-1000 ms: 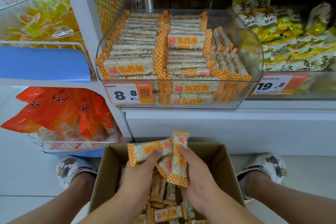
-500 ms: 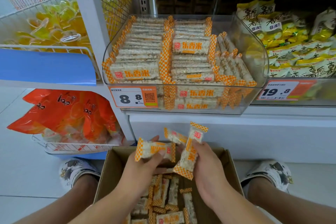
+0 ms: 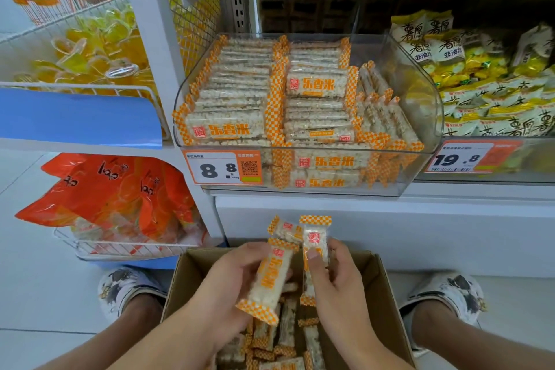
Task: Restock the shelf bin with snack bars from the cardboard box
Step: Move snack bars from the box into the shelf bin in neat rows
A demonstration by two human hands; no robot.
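An open cardboard box (image 3: 381, 285) sits on the floor between my feet, with several orange-checked snack bars (image 3: 285, 336) loose inside. Above the box, my left hand (image 3: 222, 288) grips one snack bar (image 3: 268, 279) that tilts down to the left. My right hand (image 3: 336, 282) pinches an upright snack bar (image 3: 315, 234) with the thumb on its front. A third bar (image 3: 283, 228) shows behind those two; which hand holds it I cannot tell. The clear shelf bin (image 3: 420, 93) above holds several rows of the same bars.
Price tags hang on the bin fronts (image 3: 223, 167). A neighbouring bin of yellow snack packs (image 3: 486, 81) stands to the right. Left are a wire basket of yellow jelly cups (image 3: 90, 48) and a lower basket of orange bags (image 3: 111, 195). My slippers (image 3: 126, 288) flank the box.
Both hands rose above the box with the bars. The left hand's bar turned from lying crosswise to tilted lengthwise, and the right hand's bar stands more upright.
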